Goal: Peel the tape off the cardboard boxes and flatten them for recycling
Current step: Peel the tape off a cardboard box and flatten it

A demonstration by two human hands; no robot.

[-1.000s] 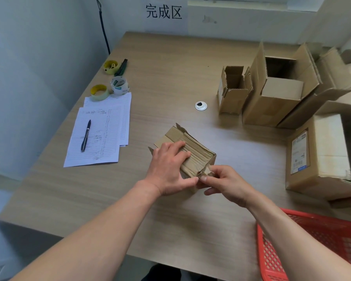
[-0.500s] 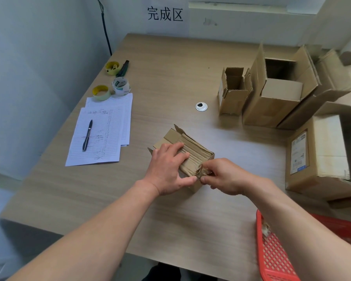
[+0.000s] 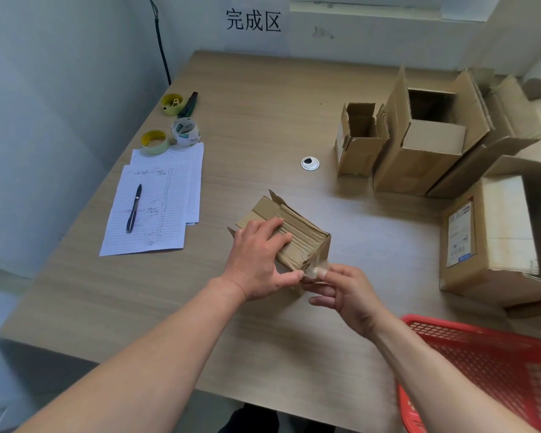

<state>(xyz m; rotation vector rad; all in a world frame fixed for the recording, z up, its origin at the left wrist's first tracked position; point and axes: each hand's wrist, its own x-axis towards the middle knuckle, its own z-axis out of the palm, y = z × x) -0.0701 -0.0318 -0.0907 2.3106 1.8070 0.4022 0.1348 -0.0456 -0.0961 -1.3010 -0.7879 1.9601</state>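
Observation:
A small cardboard box (image 3: 297,235) lies on its side in the middle of the wooden table (image 3: 263,114). My left hand (image 3: 256,260) grips it from the near left, fingers over its top face and thumb at its near corner. At the box's near right corner my right hand (image 3: 341,292) pinches a clear strip of tape (image 3: 319,270) between thumb and forefinger. The strip stands slightly off the cardboard.
Several open cardboard boxes (image 3: 419,142) stand at the far right, and a closed labelled box (image 3: 494,232) lies nearer. A red basket (image 3: 487,364) sits at the near right. Papers with a pen (image 3: 135,207) and tape rolls (image 3: 185,132) lie at the left.
My right hand has drawn back toward me from the box corner, pulling a bit of clear tape with it. My left hand has kept its hold on the box.

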